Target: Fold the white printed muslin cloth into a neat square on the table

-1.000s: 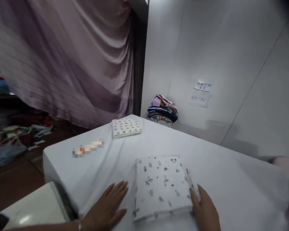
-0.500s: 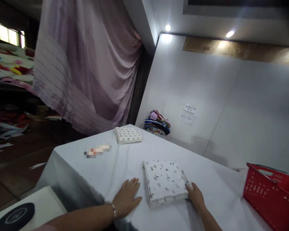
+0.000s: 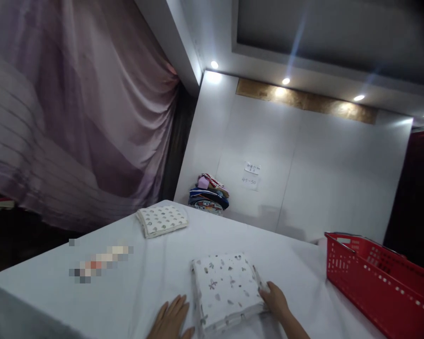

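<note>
A folded white cloth with a grey plant-like print (image 3: 228,289) lies flat on the white-covered table (image 3: 289,263). Its right edge is pinched by my right hand (image 3: 276,301), where a narrow strip of the cloth stands up a little between thumb and fingers. My left hand (image 3: 171,318) rests palm down on the tabletop, fingers spread, just left of the cloth and holding nothing. Farther back sits a second folded cloth (image 3: 162,220), cream with rows of small grey-green motifs.
At the right of the table stands a red plastic basket (image 3: 378,278). A blurred-out strip (image 3: 102,261) lies on the left side. Beyond the far edge is a stack of folded fabrics (image 3: 208,195) by the white wall (image 3: 325,174). A purple curtain (image 3: 102,117) hangs at left.
My view has tilted up and swung right, bringing in the ceiling lights and the red basket. The right hand stays on the cloth's edge; the left stays flat beside it.
</note>
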Action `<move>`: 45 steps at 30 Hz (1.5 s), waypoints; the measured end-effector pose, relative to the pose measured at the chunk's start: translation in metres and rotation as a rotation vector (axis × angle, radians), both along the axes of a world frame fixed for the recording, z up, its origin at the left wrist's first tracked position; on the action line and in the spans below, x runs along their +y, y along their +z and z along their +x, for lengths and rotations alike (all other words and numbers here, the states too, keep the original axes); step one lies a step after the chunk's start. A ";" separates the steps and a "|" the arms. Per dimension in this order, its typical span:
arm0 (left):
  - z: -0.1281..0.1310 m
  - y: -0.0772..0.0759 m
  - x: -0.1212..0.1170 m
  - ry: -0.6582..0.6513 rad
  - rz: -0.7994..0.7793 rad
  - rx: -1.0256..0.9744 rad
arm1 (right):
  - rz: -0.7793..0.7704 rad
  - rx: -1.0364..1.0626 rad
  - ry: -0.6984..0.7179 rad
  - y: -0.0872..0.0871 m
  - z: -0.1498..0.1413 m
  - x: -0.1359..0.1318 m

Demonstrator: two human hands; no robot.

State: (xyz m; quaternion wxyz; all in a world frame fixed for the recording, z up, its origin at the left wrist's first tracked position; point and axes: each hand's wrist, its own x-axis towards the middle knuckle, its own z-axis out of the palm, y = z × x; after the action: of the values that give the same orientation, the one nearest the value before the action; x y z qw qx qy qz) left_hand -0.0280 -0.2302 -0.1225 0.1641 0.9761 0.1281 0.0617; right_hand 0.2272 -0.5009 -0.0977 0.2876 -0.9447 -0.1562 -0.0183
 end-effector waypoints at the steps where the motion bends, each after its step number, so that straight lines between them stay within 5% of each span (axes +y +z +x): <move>1: 0.001 -0.002 0.002 -0.001 -0.002 -0.005 | -0.006 0.014 -0.001 0.002 0.003 0.001; 7: 0.005 -0.007 0.002 0.111 -0.112 -0.139 | -0.008 0.185 0.045 0.012 0.023 0.001; 13: 0.045 0.021 -0.015 0.362 -0.570 -0.148 | 0.036 0.443 0.126 0.022 0.034 -0.006; 16: 0.072 0.032 -0.019 0.366 -0.692 -0.134 | 0.056 0.530 0.120 0.026 0.035 -0.008; 27: 0.106 0.026 -0.008 0.328 -0.540 -0.186 | 0.312 0.560 0.085 0.022 -0.008 -0.030; 32: 0.164 0.052 0.033 0.271 -0.505 -0.119 | 0.417 0.477 0.018 0.013 -0.008 0.003; 36: 0.195 0.055 0.060 0.307 -0.513 -0.051 | 0.487 0.484 -0.013 0.008 -0.007 0.022; 45: 0.135 0.038 0.046 0.301 -0.480 -0.104 | 0.627 0.722 -0.026 0.013 -0.024 -0.010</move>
State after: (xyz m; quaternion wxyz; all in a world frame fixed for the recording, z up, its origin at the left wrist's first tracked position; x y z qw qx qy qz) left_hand 0.1068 -0.1841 -0.0845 0.3858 0.8750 0.2739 0.1031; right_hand 0.2036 -0.5111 -0.0846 0.5943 -0.7603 -0.0214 0.2612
